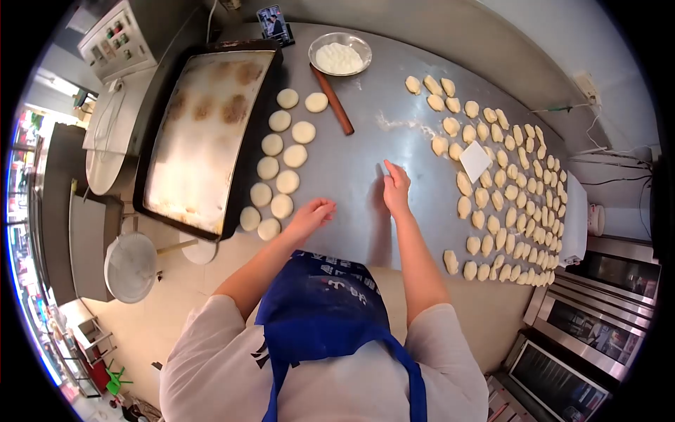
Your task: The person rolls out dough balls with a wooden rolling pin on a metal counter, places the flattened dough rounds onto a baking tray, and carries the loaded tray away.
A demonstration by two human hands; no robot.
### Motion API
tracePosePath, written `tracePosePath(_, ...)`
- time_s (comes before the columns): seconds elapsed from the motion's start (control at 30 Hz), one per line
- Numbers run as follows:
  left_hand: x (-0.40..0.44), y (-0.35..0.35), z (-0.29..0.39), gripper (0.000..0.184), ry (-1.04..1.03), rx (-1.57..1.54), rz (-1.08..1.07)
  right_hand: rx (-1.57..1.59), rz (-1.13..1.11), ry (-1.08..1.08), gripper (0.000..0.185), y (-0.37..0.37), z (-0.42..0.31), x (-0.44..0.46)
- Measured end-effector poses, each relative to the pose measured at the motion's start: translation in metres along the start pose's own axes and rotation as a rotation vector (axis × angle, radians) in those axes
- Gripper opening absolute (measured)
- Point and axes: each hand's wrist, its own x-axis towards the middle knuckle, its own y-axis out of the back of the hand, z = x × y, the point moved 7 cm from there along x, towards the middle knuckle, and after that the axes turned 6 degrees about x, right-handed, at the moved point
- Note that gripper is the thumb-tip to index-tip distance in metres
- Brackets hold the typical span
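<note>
My left hand (315, 213) hovers over the near edge of the metal table, just right of the flat dough rounds. Its fingers are curled in, and nothing shows in them. My right hand (396, 188) is above the middle of the table, index finger stretched out, holding nothing that I can see. Pale dough rounds (287, 181) lie in two uneven rows to the left. Further up lies a brown rolling pin (332, 100), its far end by a metal bowl (360, 65) of white flour (338, 58). A white square scraper (475, 161) rests among many shaped dough pieces (492, 224) on the right.
A large dark-rimmed rectangular pan (204, 126) stands at the left, beside the rounds. A phone (274, 25) is propped up at the back. Flour streaks (408, 124) mark the metal table (365, 176). A white round lid or tub (131, 267) stands lower left; ovens (590, 327) are at right.
</note>
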Motion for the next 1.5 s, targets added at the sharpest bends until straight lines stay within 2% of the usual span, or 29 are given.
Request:
tracePosePath(0.07,0.039,0.013,0.017,0.029,-0.01,-0.008,0.003,-0.301,0.089,0.049,0.045,-0.009,-0.011,0.021)
tracePosePath(0.13,0.067,0.021,0.048,0.026,-0.009,0.045,0.033,-0.467,0.089,0.067,0.052,-0.01,-0.024,0.024)
tracePosePath(0.2,0.093,0.027,0.075,0.033,-0.053,0.101,0.109,-0.599,0.124,0.158,0.058,-0.01,-0.034,0.016)
tracePosePath(0.23,0.111,0.031,0.083,0.038,-0.109,0.144,0.154,-0.696,0.072,0.193,0.068,-0.009,-0.041,0.011)
tracePosePath(0.33,0.162,0.037,0.117,0.06,-0.274,0.451,0.305,-0.754,-0.015,0.214,0.072,-0.002,-0.048,0.01)
tracePosePath(0.43,0.203,0.035,0.148,0.065,-0.313,0.973,0.59,-0.811,-0.141,0.148,0.076,-0.001,-0.049,0.015)
tracePosePath(0.47,0.211,0.034,0.152,0.063,-0.281,0.994,0.597,-0.808,-0.179,0.13,0.076,-0.001,-0.046,0.016)
tracePosePath(0.57,0.208,0.028,0.17,0.056,-0.195,0.979,0.615,-0.815,-0.194,0.273,0.068,0.007,-0.043,0.012)
tracePosePath(0.63,0.203,0.028,0.168,0.049,-0.161,0.864,0.625,-0.588,-0.171,0.348,0.053,0.024,-0.044,0.01)
tracePosePath(0.77,0.151,0.012,0.136,0.033,-0.467,0.565,0.756,-0.147,-0.062,0.424,0.023,0.06,-0.03,0.018)
tracePosePath(0.8,0.125,0.002,0.12,0.031,-0.527,0.526,0.753,-0.125,-0.086,0.413,0.02,0.06,-0.028,0.027)
tracePosePath(0.87,0.077,-0.021,0.074,0.025,-0.508,0.532,0.713,-0.08,-0.121,0.391,0.016,0.058,-0.046,0.057)
tracePosePath(0.9,0.049,-0.034,0.055,0.024,-0.441,0.524,0.704,-0.008,-0.13,0.416,0.017,0.051,-0.067,0.076)
tracePosePath(0.97,0.014,-0.046,0.004,0.027,-0.499,0.646,0.712,0.004,-0.179,0.372,0.021,0.02,-0.099,0.111)
tracePosePath(1.03,-0.018,-0.053,-0.031,0.029,-0.405,0.674,0.753,-0.052,-0.321,0.395,0.025,-0.03,-0.129,0.142)
tracePosePath(1.1,-0.038,-0.057,-0.04,0.029,-0.426,0.795,0.773,-0.11,-0.351,0.397,0.03,-0.089,-0.138,0.172)
tracePosePath(1.2,-0.044,-0.051,-0.041,0.03,-0.445,0.944,0.797,-0.417,0.001,0.491,0.034,-0.151,-0.14,0.201)
tracePosePath(1.27,-0.041,-0.046,-0.04,0.029,-0.48,0.984,0.8,-0.324,-0.003,0.515,0.037,-0.164,-0.16,0.195)
tracePosePath(1.3,-0.037,-0.044,-0.039,0.029,-0.434,1.014,0.754,-0.285,-0.006,0.526,0.04,-0.168,-0.169,0.189)
tracePosePath(1.4,-0.03,-0.034,-0.036,0.029,-0.446,1.014,0.656,-0.193,-0.478,0.286,0.042,-0.192,-0.166,0.154)
tracePosePath(1.43,-0.026,-0.03,-0.038,0.029,-0.455,1.043,0.612,-0.15,-0.436,0.308,0.043,-0.181,-0.169,0.135)
tracePosePath(1.5,-0.025,-0.021,-0.036,0.027,-0.499,1.036,0.604,0.152,-0.213,0.438,0.038,-0.133,-0.175,0.092)
